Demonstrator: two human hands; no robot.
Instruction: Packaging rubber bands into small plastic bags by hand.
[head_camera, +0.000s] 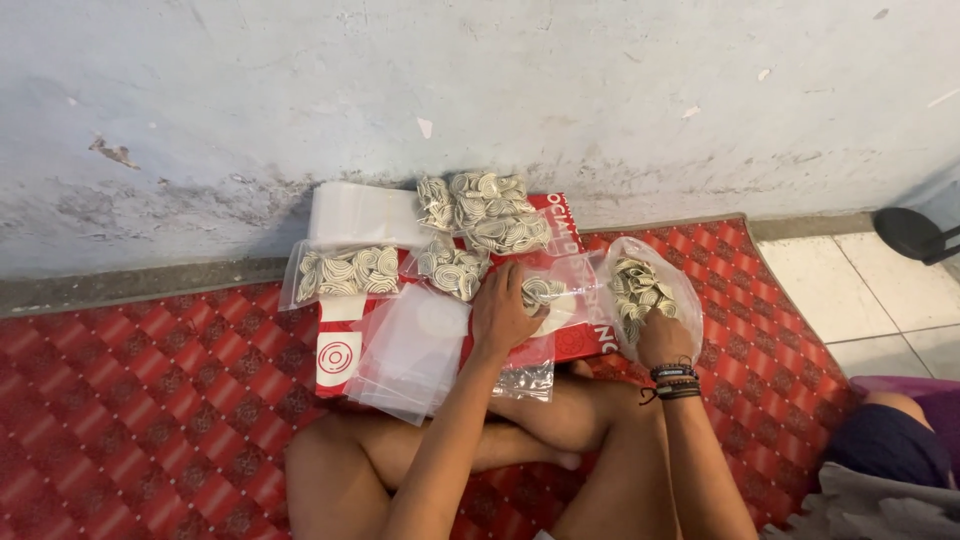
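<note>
Your left hand (505, 315) lies palm-down on the red cardboard sheet (585, 335), fingers spread loosely forward, fingertips on a small cluster of cream spiral-patterned pieces (541, 291) in a clear bag. Whether it pinches any piece, you cannot tell: the fingertips are hidden.

Your right hand (662, 335) is pushed into the mouth of an open clear plastic bag (645, 285) part-filled with the same spiral pieces. The fingers are inside the bag and curled, so the grip itself is not visible. Dark bracelets (675, 382) sit at that wrist.

The red cardboard sheet rests on a red patterned mat (150, 400), against the base of a scuffed pale wall (400, 90).

Filled bags on it: one at the left (345, 272), one centre (455, 268), a larger heap at the back (490, 212). A stack of empty clear bags (355, 212) lies behind the left one. Another flat empty bag (415, 350) lies just left of your left forearm, overlapping the sheet's edge. A small crumpled bag (523, 380) rests near your knee.

You sit cross-legged on the mat. White floor tiles (850, 290) show at the right.
</note>
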